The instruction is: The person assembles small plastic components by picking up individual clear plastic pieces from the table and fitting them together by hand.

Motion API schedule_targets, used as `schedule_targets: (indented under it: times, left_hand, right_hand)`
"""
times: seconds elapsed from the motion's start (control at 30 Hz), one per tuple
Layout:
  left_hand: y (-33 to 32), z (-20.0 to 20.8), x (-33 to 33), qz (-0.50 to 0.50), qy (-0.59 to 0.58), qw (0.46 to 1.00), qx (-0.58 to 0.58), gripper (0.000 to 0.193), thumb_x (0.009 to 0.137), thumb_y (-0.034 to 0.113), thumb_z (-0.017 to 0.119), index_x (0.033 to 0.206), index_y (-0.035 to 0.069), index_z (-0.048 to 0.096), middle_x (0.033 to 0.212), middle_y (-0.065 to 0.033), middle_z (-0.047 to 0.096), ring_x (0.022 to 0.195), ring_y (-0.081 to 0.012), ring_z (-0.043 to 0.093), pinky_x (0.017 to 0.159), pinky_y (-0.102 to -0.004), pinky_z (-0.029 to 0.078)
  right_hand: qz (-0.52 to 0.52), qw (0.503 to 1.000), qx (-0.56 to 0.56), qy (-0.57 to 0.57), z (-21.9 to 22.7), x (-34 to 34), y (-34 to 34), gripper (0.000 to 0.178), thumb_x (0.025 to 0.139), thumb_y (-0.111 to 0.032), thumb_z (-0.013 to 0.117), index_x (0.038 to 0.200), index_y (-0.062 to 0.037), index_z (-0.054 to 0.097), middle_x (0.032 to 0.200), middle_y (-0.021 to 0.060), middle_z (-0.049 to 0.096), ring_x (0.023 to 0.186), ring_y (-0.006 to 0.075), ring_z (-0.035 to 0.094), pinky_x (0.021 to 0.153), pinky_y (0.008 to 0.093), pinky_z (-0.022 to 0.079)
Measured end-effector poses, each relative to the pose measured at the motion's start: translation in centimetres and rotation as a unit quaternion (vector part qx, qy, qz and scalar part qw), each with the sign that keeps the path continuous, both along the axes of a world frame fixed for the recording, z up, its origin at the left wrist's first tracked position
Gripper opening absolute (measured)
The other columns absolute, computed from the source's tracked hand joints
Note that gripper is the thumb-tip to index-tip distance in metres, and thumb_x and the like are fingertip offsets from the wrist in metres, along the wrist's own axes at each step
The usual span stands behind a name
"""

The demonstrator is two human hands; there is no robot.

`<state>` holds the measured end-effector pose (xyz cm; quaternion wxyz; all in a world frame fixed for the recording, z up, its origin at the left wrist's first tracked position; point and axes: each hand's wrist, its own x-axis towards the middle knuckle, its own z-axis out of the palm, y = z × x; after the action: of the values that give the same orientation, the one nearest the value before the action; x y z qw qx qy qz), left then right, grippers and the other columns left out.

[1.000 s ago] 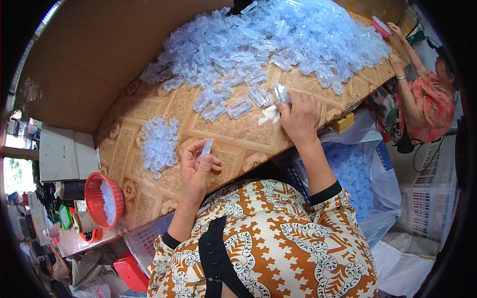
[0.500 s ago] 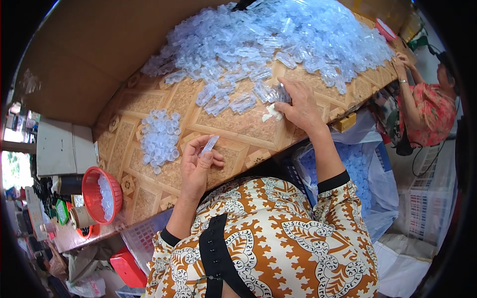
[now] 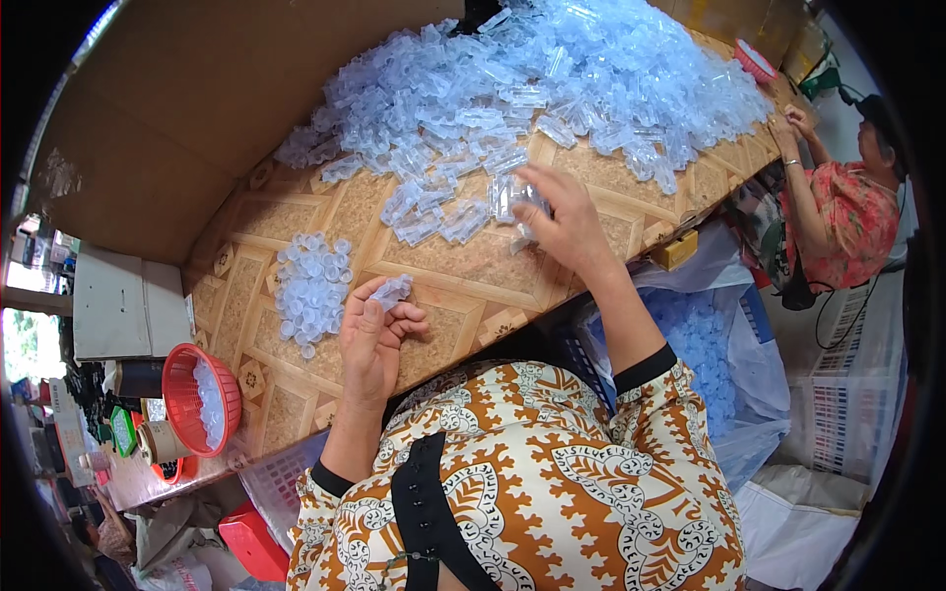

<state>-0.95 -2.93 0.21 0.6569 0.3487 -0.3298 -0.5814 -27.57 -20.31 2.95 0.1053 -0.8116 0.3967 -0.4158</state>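
Observation:
My left hand (image 3: 370,333) is raised over the table's near edge, its thumb and index finger closed on a small clear plastic piece (image 3: 393,291). The other fingers are loosely curled. Farther right, my right hand (image 3: 567,222) reaches to the tabletop, thumb and fingertips around a clear plastic tube-like piece (image 3: 505,197), partly covered by the fingers. A small pale scrap (image 3: 522,239) shows below the thumb. Several similar loose pieces (image 3: 419,215) lie just left of that hand. Small round clear caps (image 3: 313,286) sit in a cluster beyond my left hand.
A large heap of clear plastic pieces (image 3: 552,79) covers the table's far side beside a cardboard wall (image 3: 227,89). A red basket (image 3: 235,399) stands at the left edge. A lined crate (image 3: 690,325) is below right. Another person (image 3: 838,212) works at far right.
My right hand has shifted left along the tabletop, and the pale scrap now lies farther left. My left hand has moved slightly left and down, its plastic piece turned to another angle.

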Motion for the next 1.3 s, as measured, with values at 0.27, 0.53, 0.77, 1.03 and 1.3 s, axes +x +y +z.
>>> schedule_targets:
  times: [0.27, 0.53, 0.77, 1.03, 1.3]
  left_hand:
    - [-0.3, 0.4, -0.1, 0.023, 0.06, 0.998, 0.002, 0.05, 0.106, 0.041, 0.052, 0.135, 0.0, 0.048, 0.12, -0.0197, 0.065, 0.093, -0.0254, 0.069, 0.081, -0.0378, 0.061]
    - [-0.5, 0.0, 1.2, -0.002, 0.169, 0.985, 0.035, 0.051, 0.107, 0.042, 0.048, 0.135, 0.0, 0.049, 0.129, -0.0238, 0.061, 0.098, -0.0297, 0.069, 0.085, -0.0429, 0.059]
    - [-0.6, -0.7, 1.8, -0.029, 0.204, 0.978, 0.034, 0.053, 0.107, 0.042, 0.046, 0.14, 0.0, 0.048, 0.136, -0.0255, 0.058, 0.111, -0.034, 0.065, 0.096, -0.0471, 0.055]
    - [-0.8, -0.4, 1.3, -0.043, 0.275, 0.96, 0.012, 0.053, 0.106, 0.037, 0.049, 0.141, -0.003, 0.045, 0.14, -0.0276, 0.054, 0.124, -0.0415, 0.058, 0.105, -0.0522, 0.049]
    - [0.4, 0.6, 0.3, 0.001, 0.203, 0.979, -0.003, 0.056, 0.104, 0.033, 0.055, 0.145, -0.002, 0.039, 0.138, -0.023, 0.055, 0.127, -0.037, 0.057, 0.108, -0.049, 0.047]
  right_hand:
    - [-0.21, 0.954, -0.121, 0.174, -0.7, -1.6, -6.6, 0.028, 0.084, -0.009, 0.069, 0.112, -0.0066, 0.07, 0.115, 0.0136, 0.068, 0.113, 0.0313, 0.059, 0.098, 0.0458, 0.044]
    - [-0.25, 0.955, -0.12, 0.107, -0.5, -2.9, -5.0, 0.023, 0.072, 0.002, 0.062, 0.091, -0.0085, 0.07, 0.09, 0.0103, 0.071, 0.099, 0.0316, 0.062, 0.09, 0.0449, 0.045]
    - [-0.355, 0.91, 0.002, 0.216, 0.9, -0.3, -3.5, 0.045, 0.082, -0.043, 0.077, 0.107, -0.0057, 0.07, 0.109, 0.014, 0.07, 0.108, 0.0319, 0.061, 0.094, 0.0512, 0.043]
    - [-0.308, 0.931, -0.11, 0.162, -0.9, -2.7, -4.2, 0.042, 0.076, -0.026, 0.081, 0.111, -0.0059, 0.071, 0.109, 0.0176, 0.07, 0.099, 0.0363, 0.066, 0.085, 0.0479, 0.053]
    - [0.091, 0.954, 0.163, -0.236, -0.8, 7.5, 8.2, 0.049, 0.086, -0.007, 0.076, 0.132, -0.0004, 0.06, 0.12, 0.0106, 0.066, 0.11, 0.0209, 0.063, 0.093, 0.0347, 0.053]
